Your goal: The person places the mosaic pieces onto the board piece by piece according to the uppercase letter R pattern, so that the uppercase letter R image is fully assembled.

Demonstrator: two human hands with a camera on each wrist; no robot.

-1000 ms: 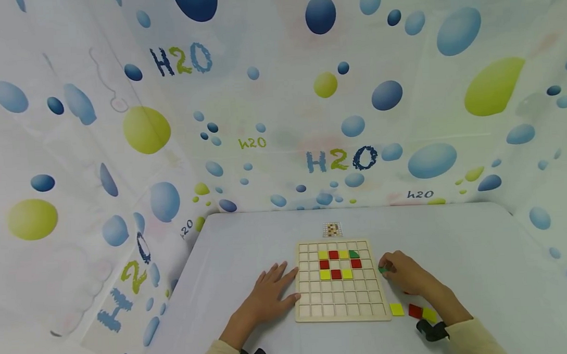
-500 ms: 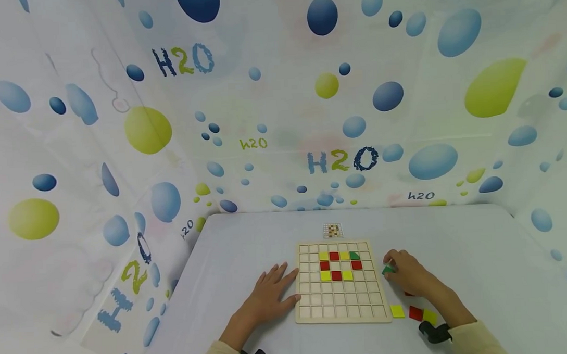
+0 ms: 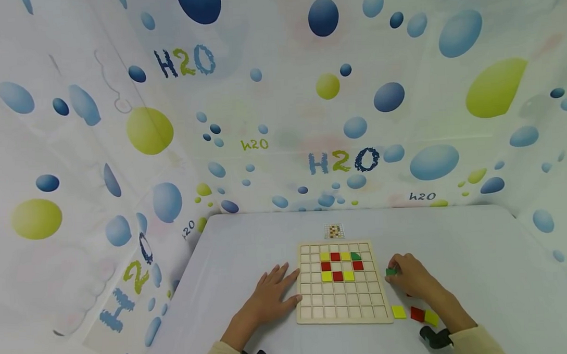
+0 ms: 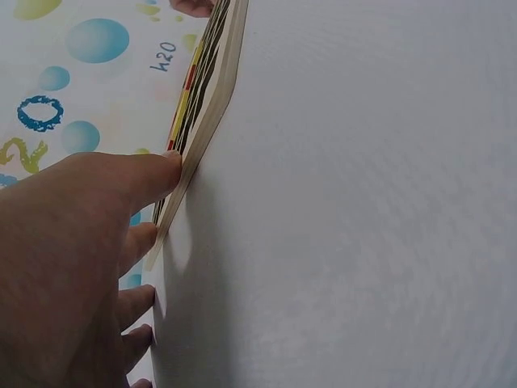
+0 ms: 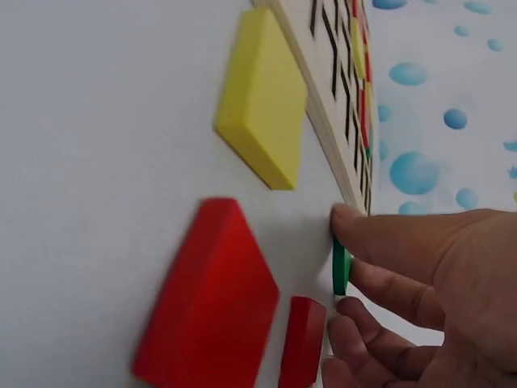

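Note:
A square wooden grid board lies on the white table. Yellow, red and green tiles fill some of its upper cells, among them a green tile with a rounded corner. My left hand lies with fingers spread at the board's left edge, the thumb and a fingertip touching its side. Just off the right edge, my right hand pinches a green tile between thumb and fingers, close over the table. The fingers partly cover this tile in the head view.
By the board's lower right corner lie a yellow tile, a red tile and another yellow tile. A smaller-looking red tile sits under the right hand. Behind the board is a small printed pattern card.
My right hand has shifted slightly right, away from the board, and the green tile has turned in its fingers. The left hand has stayed in place.

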